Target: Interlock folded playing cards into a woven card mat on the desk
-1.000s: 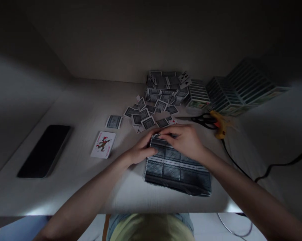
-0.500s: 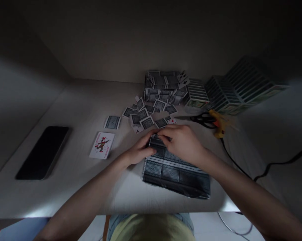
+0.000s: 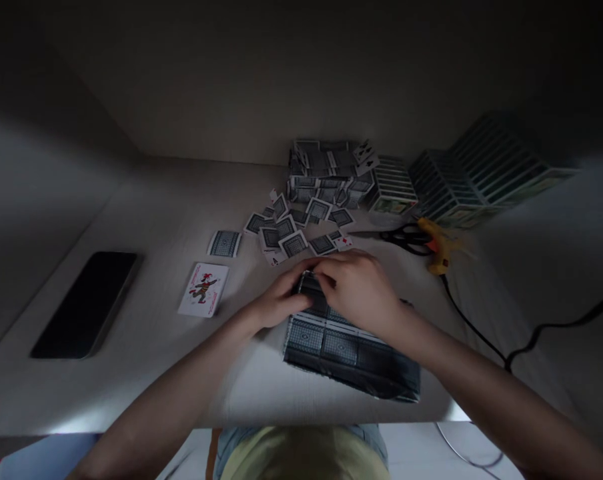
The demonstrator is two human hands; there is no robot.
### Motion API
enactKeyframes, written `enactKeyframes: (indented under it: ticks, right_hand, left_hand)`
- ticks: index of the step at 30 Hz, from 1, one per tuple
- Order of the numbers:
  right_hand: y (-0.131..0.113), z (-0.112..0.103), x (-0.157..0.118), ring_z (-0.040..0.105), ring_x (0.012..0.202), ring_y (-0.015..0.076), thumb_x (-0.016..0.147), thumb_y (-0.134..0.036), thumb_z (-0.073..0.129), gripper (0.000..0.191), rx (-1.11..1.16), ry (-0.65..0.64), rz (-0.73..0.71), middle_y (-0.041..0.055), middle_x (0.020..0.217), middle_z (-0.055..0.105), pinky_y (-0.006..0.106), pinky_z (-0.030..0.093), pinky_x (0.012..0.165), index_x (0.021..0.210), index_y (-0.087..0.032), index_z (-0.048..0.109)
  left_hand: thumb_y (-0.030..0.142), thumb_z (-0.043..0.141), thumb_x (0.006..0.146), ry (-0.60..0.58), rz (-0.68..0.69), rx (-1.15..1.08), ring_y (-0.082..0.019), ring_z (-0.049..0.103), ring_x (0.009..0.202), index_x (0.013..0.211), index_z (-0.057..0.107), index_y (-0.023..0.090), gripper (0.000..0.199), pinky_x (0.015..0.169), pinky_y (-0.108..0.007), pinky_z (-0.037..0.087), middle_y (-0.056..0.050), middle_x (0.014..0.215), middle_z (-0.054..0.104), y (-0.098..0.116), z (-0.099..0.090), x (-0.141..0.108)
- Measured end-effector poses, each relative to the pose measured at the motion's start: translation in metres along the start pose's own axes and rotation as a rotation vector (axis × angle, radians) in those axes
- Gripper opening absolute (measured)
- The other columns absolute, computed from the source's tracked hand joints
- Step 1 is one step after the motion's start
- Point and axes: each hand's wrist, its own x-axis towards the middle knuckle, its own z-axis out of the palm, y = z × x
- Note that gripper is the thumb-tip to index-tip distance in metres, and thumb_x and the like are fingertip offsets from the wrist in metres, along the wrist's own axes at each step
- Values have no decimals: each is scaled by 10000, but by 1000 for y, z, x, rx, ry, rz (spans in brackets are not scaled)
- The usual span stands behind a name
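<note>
A box-like piece built of playing cards (image 3: 341, 347), patterned backs outward, lies on the table in front of me. My left hand (image 3: 281, 298) is closed on its upper left corner, thumb on the top face and fingers over the far edge. My right hand (image 3: 359, 283) bends over the same far edge, its fingertips pinched near the corner beside the left fingers. Whether anything small sits in that pinch is hidden. Just beyond my hands is a scatter of cut card pieces (image 3: 284, 228), mostly face down.
Left of my hands lie a joker card stack (image 3: 204, 289), a face-down card piece (image 3: 224, 244) and a black phone (image 3: 85, 305). Behind stand a card-covered block (image 3: 329, 173) and slatted card structures (image 3: 471, 187). Scissors (image 3: 406, 239) and a yellow glue gun (image 3: 437, 247) with a trailing cord lie right.
My right hand has shifted slightly left and down along the far edge. The card piece has tilted a little, its near right corner lower. My left hand stays in place.
</note>
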Motion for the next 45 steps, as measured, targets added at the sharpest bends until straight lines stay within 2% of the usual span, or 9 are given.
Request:
enactKeyframes:
  ticks: [7,16,19,24,29,33,40,45]
  right_hand:
    - [7,13,-3,613,764,184,773,-176,553,118,126,79,50,38,787,696,307,405,758,767,-190,671]
    - [0,15,-3,601,748,188,779,-153,535,141,77,73,85,50,748,681,312,398,739,712,-181,656]
    - [1,17,-3,599,770,186,797,-155,524,152,113,83,70,54,783,681,312,407,747,746,-184,664]
    - [11,15,-6,591,854,169,790,-210,575,142,343,115,38,30,899,676,287,443,765,893,-215,673]
    - [19,9,-9,598,779,160,781,-194,582,112,337,145,53,24,800,666,289,456,734,814,-224,684]
    - [22,12,-10,608,730,141,774,-182,590,102,378,182,47,12,768,668,257,461,693,792,-222,682]
    - [22,19,-17,604,739,138,785,-151,563,121,393,257,-23,25,776,663,247,467,683,818,-197,670]
    - [21,21,-17,596,747,153,792,-152,544,130,351,242,-32,33,774,652,264,464,687,826,-195,663]
  left_hand:
    - [99,485,595,-24,10,-35,-258,351,1235,1245,453,205,659,1059,-385,207,-11,1305,471,2,0,-1]
    - [105,437,576,-19,-19,-103,-243,259,1299,1299,404,205,730,1090,-380,135,9,1362,410,5,0,-1]
    - [116,450,581,31,-3,-66,-249,311,1266,1267,441,199,691,1076,-381,168,-9,1322,456,3,2,-1]
    - [152,463,593,167,40,-41,-258,435,1148,1145,535,181,557,1003,-380,278,-34,1219,542,-4,5,-2]
    - [161,461,607,133,39,-48,-255,446,1132,1124,549,188,525,972,-370,302,-38,1205,552,-2,4,-3]
    - [169,459,608,120,25,-84,-260,412,1171,1190,508,191,585,987,-375,285,-38,1254,517,-1,5,-3]
    - [171,456,629,134,6,-113,-256,416,1166,1231,473,203,604,993,-376,288,-32,1256,512,-5,7,-4]
    - [141,461,629,131,16,-77,-245,415,1162,1238,464,220,614,996,-368,291,-23,1213,533,-2,8,-3]
